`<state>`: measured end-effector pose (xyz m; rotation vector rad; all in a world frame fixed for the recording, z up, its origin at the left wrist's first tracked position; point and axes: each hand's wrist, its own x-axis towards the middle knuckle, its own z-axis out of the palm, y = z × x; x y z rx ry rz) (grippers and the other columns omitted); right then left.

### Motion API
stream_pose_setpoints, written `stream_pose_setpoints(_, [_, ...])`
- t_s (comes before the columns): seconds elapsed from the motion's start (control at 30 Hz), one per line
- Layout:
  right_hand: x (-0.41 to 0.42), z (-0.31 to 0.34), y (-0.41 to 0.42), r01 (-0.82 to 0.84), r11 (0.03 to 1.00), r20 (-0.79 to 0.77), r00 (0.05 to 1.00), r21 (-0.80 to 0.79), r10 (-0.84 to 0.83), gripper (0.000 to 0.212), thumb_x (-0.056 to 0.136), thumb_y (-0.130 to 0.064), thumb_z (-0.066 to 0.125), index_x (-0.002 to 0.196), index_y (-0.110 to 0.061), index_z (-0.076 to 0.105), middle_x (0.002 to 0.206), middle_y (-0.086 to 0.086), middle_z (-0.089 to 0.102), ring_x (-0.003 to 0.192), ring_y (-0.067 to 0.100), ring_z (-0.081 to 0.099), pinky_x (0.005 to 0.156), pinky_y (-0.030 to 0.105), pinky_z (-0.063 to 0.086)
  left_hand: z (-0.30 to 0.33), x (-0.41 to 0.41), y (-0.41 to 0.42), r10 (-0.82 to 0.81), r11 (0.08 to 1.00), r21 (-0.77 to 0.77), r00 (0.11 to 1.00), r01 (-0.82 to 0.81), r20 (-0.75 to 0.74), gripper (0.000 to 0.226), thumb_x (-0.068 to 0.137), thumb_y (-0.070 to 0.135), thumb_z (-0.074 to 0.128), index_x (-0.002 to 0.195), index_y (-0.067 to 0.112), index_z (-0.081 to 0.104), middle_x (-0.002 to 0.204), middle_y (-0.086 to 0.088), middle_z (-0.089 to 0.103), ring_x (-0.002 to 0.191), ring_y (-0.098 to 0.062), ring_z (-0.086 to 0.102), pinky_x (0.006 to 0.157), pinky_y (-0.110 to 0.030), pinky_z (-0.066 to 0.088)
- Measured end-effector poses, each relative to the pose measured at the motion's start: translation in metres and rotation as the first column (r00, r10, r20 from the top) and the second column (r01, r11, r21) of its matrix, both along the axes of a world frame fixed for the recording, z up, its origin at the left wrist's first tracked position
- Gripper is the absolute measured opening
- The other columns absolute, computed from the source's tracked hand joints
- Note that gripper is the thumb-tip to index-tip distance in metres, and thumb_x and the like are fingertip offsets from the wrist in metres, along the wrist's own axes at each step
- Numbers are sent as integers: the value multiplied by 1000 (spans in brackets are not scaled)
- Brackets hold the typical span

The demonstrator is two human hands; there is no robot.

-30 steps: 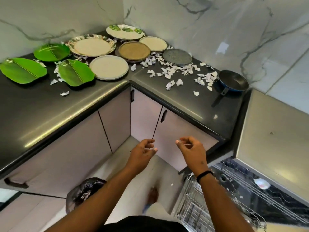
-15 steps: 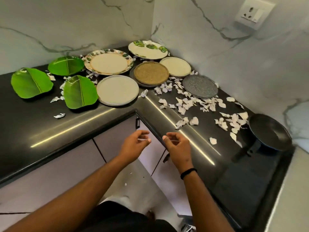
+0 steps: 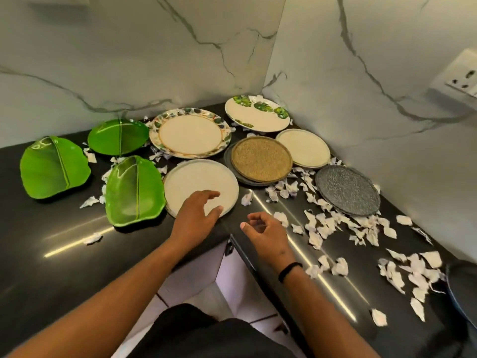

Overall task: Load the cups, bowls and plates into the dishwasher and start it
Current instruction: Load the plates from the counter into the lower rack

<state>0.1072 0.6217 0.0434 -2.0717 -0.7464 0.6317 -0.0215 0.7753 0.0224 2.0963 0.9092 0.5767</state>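
Both hands, left hand (image 3: pixel 197 215) and right hand (image 3: pixel 265 232), hovered loosely open and empty; the cream plate (image 3: pixel 201 186) at 12 o'clock might slip off the glossy tabletop (image 3: pixel 51 254) if lifted carelessly.

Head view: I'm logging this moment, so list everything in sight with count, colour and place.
leaf-shaped plates: three, green, counter left
round plates: six; cream, leaf-patterned, brown, grey; counter corner
paper scraps: many, white, scattered on counter
pan: one, dark, right edge, partly cut off
wall socket: one, white, right wall
counter: black
left hand: over the near cream plate, fingers spread
right hand: above counter edge, fingers loosely curled, empty
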Motion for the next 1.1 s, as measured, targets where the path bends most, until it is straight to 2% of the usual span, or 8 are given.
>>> stream_pose_setpoints(0.07, [12, 2, 25, -38, 997, 20, 999, -64, 40, 32, 88, -35, 74, 115, -20, 65, 109, -1, 64, 98, 11, 63, 84, 25, 52, 2, 22, 33, -38, 990, 135, 997, 46, -60, 38, 90, 34, 71, 124, 19, 66, 124, -6, 65, 116, -24, 58, 100, -35, 42])
stream_pose_setpoints(0.27, [32, 0, 72, -59, 988, 19, 998, -142, 62, 40, 88, -36, 73, 121, -19, 60, 105, 0, 63, 97, 15, 61, 83, 29, 49, -8, 64, 104, 98, 987, 145, 965, -64, -242, 48, 86, 43, 73, 128, 21, 63, 135, -9, 58, 128, -33, 49, 106, -44, 40])
stream_pose_setpoints(0.4, [39, -15, 84, -52, 982, -125, 992, -182, 29, 44, 88, -39, 73, 125, -24, 54, 105, 2, 65, 101, 17, 62, 85, 31, 49, -21, 65, 131, 189, 977, 166, 912, -136, -364, 59, 84, 50, 72, 133, 20, 59, 138, -14, 52, 130, -39, 43, 108, -46, 36])
stream_pose_setpoints(0.6, [35, -31, 99, 40, 987, -347, 933, -154, -92, 53, 89, -30, 73, 133, -13, 50, 96, 8, 70, 96, 24, 69, 96, 48, 54, -27, 62, 156, 193, 981, 62, 857, -186, -478, 66, 85, 54, 70, 133, 14, 52, 136, -20, 48, 128, -43, 44, 103, -50, 43])
stream_pose_setpoints(0.7, [33, -34, 105, 46, 989, -372, 923, -143, -96, 57, 88, -30, 75, 135, -12, 49, 108, 16, 67, 99, 27, 69, 95, 47, 55, -29, 61, 162, 188, 980, 45, 848, -191, -495, 65, 86, 54, 69, 133, 13, 53, 134, -21, 50, 128, -44, 44, 102, -50, 43])
stream_pose_setpoints(0.83, [33, -36, 108, 60, 989, -337, 936, -134, -103, 66, 76, -41, 75, 134, -16, 52, 103, 6, 61, 102, 28, 66, 95, 48, 55, -25, 65, 164, 198, 976, 15, 853, -218, -483, 65, 86, 54, 69, 135, 14, 52, 136, -22, 49, 129, -43, 43, 102, -49, 42])
stream_pose_setpoints(0.97, [36, -29, 110, 127, 989, -315, 938, -69, -143, 43, 89, -18, 72, 128, -16, 54, 85, 1, 55, 85, 21, 65, 88, 50, 58, -24, 68, 169, 198, 969, -46, 871, -243, -450, 65, 86, 55, 69, 135, 16, 53, 134, -19, 53, 126, -41, 48, 99, -47, 43])
stream_pose_setpoints(1.1, [37, -25, 108, 160, 987, -319, 934, -23, -159, 42, 92, -3, 65, 129, -17, 51, 82, 0, 55, 76, 12, 61, 80, 41, 61, -23, 66, 170, 206, 964, -71, 886, -257, -416, 64, 84, 58, 68, 132, 16, 55, 132, -17, 58, 123, -40, 51, 96, -45, 45])
